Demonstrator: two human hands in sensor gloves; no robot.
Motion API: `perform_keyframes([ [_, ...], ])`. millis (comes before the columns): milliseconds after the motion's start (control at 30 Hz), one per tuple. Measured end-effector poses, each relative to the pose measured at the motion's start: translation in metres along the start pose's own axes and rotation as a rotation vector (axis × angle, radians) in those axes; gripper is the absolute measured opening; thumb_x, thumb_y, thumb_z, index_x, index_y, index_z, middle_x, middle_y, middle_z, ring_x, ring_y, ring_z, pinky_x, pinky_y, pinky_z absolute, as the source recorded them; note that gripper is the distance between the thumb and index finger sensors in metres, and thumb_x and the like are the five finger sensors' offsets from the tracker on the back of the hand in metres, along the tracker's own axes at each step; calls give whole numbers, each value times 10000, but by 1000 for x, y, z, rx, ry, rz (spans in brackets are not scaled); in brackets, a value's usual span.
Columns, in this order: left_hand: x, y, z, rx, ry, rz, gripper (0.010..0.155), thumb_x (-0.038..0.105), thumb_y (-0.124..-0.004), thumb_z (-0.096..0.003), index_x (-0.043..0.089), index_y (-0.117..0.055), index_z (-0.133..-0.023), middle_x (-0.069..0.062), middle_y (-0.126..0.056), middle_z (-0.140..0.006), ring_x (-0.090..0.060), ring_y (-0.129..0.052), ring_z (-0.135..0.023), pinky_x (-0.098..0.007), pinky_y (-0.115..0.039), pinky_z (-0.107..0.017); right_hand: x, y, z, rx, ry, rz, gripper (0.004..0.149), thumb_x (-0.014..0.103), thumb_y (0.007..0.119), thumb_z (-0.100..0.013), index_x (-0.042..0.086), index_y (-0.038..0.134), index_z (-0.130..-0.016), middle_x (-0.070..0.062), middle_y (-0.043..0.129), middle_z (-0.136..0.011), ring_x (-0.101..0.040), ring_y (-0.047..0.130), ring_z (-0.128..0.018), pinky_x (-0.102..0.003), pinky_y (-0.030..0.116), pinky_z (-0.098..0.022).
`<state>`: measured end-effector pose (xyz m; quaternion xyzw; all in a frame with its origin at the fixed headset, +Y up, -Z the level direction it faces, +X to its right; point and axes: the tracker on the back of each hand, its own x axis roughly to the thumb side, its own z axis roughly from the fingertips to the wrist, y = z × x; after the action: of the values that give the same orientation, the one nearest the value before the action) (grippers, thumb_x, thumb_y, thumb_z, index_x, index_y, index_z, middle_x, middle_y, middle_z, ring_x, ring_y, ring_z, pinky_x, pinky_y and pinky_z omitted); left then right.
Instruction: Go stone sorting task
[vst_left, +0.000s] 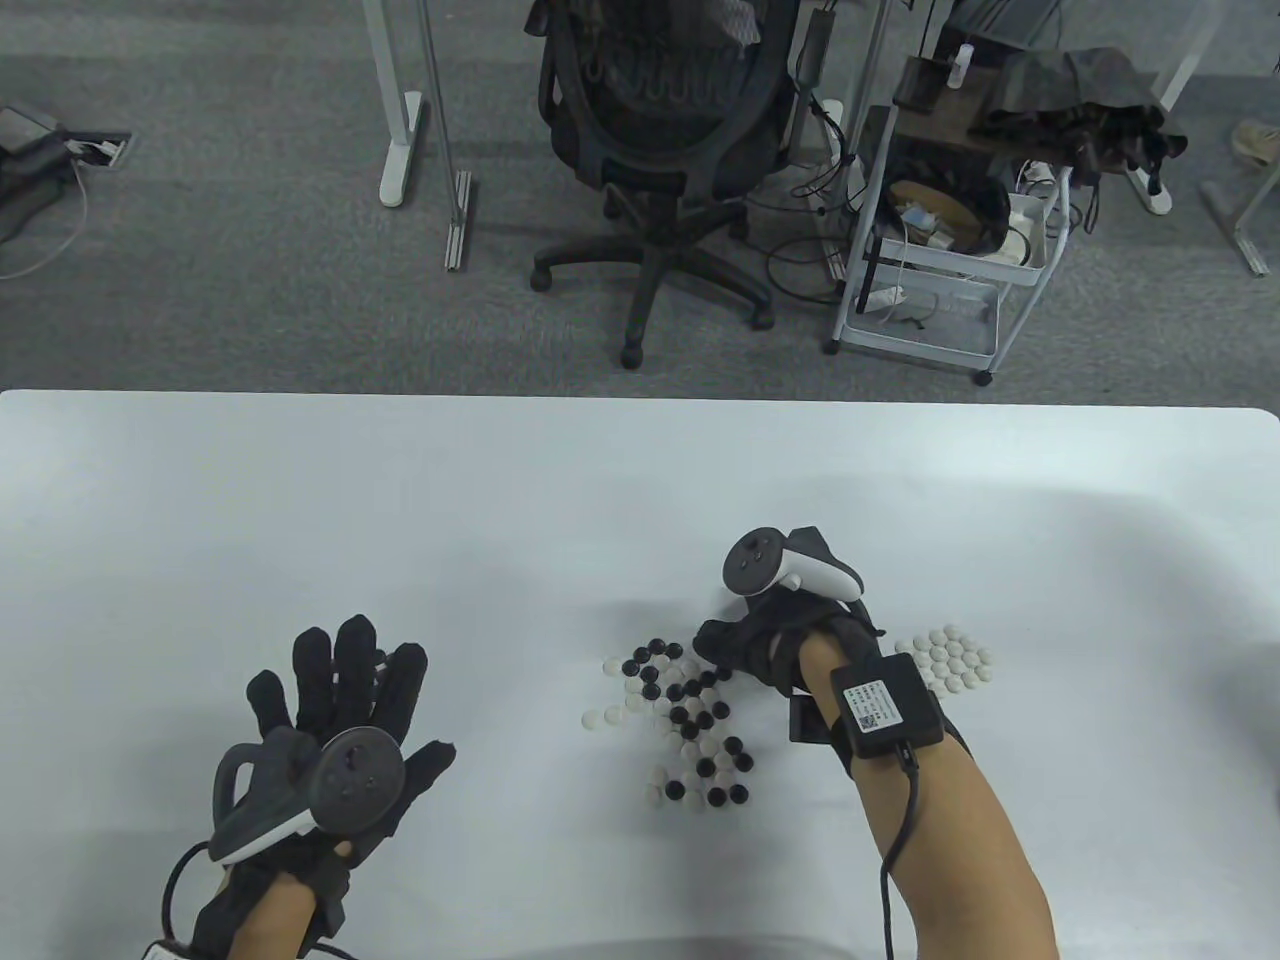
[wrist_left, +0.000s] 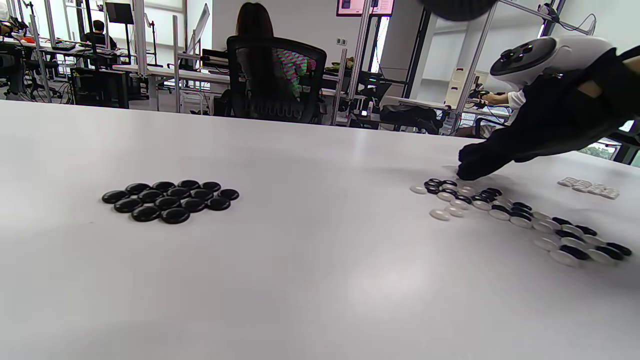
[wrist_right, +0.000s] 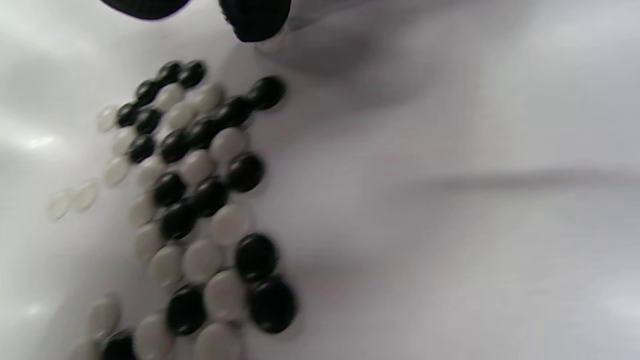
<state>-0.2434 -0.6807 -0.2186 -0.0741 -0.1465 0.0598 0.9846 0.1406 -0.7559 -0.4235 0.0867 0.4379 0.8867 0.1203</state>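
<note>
A mixed heap of black and white Go stones (vst_left: 685, 715) lies at the table's middle, also seen in the left wrist view (wrist_left: 520, 215) and, blurred, in the right wrist view (wrist_right: 200, 200). Sorted white stones (vst_left: 948, 660) form a neat patch to the right. A patch of black stones (wrist_left: 170, 200) shows only in the left wrist view. My right hand (vst_left: 725, 645) bends its fingers down onto the heap's far right edge. One fingertip (wrist_right: 255, 20) sits by a pale blur; whether a stone is held is unclear. My left hand (vst_left: 340, 690) is spread flat at the left, holding nothing.
The white table (vst_left: 300, 500) ends at its far edge, with an office chair (vst_left: 660, 150) and a wire cart (vst_left: 950, 230) on the floor beyond. Bare tabletop (vst_left: 520, 560) lies between the hands and behind the stones.
</note>
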Motion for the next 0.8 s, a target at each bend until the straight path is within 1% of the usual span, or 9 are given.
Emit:
perform_keyframes([
  [167,-1,-1,0,1,0,1,777,525,-470,-633,103,-149,-1201,-378,107,-1147,-640,127,-934,-857,-20,-538,-49,-20,9,-32,144,-81,646,521,473,-549,213,523,-1115,-257,-28,-1092,-557,-130,-872,-823,58,-554],
  [367,-2,-2,0,-4,3,-2,779,526,-470,-632,102,-149,-1201,-379,108,-1147,-639,125,-934,-857,-21,-537,-90,-27,22,-57,238,-144,653,524,468,-549,205,523,-1116,-261,-28,-1093,-559,-130,-872,-825,59,-552],
  [467,-2,-2,-1,-6,6,-3,778,525,-470,-633,102,-149,-1201,-379,108,-1147,-641,126,-933,-857,-20,-536,-105,-27,27,-76,264,-164,652,524,468,-549,206,523,-1115,-263,-26,-1093,-560,-128,-873,-825,61,-552],
  [800,-2,-2,-2,-11,7,-6,777,524,-470,-635,101,-147,-1201,-378,108,-1147,-641,126,-935,-856,-19,-538,-135,-25,42,-86,303,-200,658,523,472,-549,192,539,-1114,-263,-14,-1096,-560,-124,-876,-824,65,-553],
])
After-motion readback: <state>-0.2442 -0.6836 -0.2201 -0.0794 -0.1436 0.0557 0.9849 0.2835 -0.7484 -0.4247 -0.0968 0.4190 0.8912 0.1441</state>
